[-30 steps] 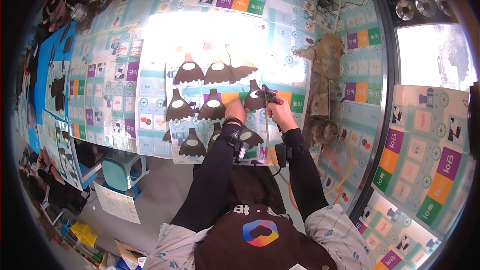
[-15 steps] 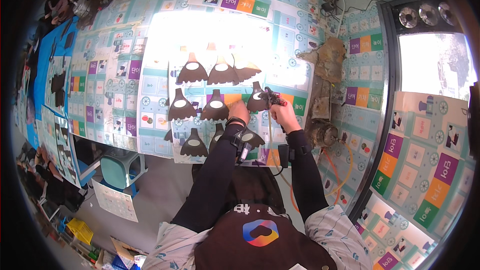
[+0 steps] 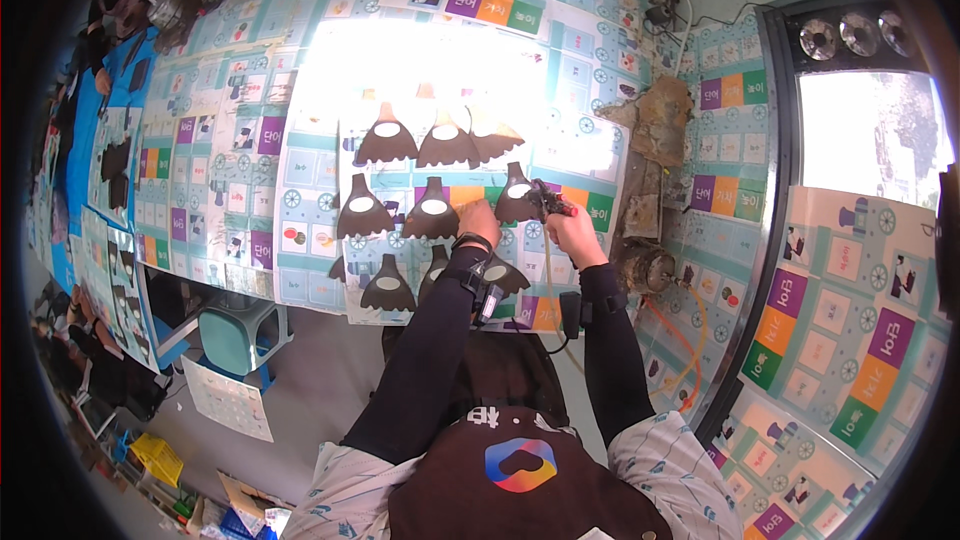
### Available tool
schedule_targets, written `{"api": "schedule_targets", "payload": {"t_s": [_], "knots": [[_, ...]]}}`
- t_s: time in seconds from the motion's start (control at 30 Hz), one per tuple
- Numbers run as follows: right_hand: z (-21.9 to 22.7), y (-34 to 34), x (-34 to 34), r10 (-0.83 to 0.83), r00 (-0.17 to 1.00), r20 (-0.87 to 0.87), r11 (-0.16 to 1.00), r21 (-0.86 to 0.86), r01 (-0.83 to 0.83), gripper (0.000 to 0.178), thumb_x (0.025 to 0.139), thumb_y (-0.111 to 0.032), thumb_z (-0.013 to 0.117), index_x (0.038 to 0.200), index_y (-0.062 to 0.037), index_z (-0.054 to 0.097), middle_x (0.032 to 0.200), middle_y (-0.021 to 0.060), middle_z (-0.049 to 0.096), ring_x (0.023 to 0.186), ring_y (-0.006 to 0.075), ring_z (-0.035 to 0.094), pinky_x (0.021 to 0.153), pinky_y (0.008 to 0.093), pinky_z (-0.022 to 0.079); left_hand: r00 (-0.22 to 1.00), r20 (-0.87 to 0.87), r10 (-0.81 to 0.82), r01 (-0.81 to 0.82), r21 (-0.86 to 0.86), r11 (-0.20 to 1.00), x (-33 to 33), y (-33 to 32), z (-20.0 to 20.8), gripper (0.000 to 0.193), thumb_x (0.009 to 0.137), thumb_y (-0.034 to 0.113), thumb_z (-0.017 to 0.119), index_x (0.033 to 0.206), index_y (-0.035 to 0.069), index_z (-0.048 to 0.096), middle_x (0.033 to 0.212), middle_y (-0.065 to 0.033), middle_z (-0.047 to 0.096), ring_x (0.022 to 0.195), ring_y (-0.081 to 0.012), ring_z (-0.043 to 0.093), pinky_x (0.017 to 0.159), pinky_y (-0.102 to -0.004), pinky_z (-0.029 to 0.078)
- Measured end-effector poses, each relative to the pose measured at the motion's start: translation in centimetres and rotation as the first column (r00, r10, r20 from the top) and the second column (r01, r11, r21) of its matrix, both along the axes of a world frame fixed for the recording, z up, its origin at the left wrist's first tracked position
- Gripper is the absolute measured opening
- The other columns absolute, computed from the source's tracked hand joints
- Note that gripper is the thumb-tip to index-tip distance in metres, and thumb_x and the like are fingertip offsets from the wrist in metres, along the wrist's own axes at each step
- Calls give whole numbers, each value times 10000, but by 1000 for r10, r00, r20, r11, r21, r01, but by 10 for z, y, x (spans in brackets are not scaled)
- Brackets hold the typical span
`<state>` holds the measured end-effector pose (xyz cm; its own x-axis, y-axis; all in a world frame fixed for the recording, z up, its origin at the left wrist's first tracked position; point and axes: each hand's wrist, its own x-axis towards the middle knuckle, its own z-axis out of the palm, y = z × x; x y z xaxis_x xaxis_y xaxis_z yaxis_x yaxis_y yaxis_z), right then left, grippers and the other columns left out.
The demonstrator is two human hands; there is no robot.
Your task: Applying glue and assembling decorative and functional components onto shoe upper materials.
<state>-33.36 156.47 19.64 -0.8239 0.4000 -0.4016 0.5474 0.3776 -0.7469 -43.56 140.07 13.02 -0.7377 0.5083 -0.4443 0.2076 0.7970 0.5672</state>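
Note:
Dark brown flared pieces with scalloped lower edges and pale ovals lie in rows on the paper-covered table. My right hand grips a dark spray gun with a red part at its back, and a thin pale hose hangs from it. Just left of the gun's front is one flared piece. My left hand rests low over the paper, its fingers curled in, beside another flared piece. Whatever those fingertips touch is hidden. Under my left forearm, more pieces, such as this brown piece, are partly covered.
Strong glare whitens the table's far part. A round metal pot with hoses stands at the right edge, near a crusted brown lump. A teal stool is at the lower left. Other people work along a blue-covered table at far left.
My right hand and the spray gun have shifted slightly right and nearer to me. The left hand stays where it was. A co-worker's hand has come over the blue table at far left.

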Motion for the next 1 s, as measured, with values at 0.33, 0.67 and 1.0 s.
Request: {"api": "schedule_targets", "payload": {"t_s": [0.33,0.67,1.0], "knots": [[26,-8,-5,53,998,-28,995,85,-50,85,662,-76,605,605,-27,566,607,127,543,620,302,568,554,391,447,999,34,26,-26,-4,1000,-2,-7,0,258,763,141,742,921,-13,607,992,-220,638,1011,-384,593,857,-460,474],[23,-7,-1,-39,998,-58,999,29,41,88,700,-68,549,626,-20,553,578,105,521,508,237,518,502,360,397,1000,5,-10,10,-6,1000,-2,-7,-5,277,754,141,746,940,-10,605,1007,-220,635,1019,-384,588,873,-458,471],[33,-11,-8,-153,985,-84,986,-73,147,68,729,-52,536,679,-7,524,534,49,496,490,143,471,479,311,362,1000,0,0,0,6,1000,0,-6,-11,282,743,135,756,931,-4,599,1013,-211,632,1035,-379,579,872,-457,468]]}}
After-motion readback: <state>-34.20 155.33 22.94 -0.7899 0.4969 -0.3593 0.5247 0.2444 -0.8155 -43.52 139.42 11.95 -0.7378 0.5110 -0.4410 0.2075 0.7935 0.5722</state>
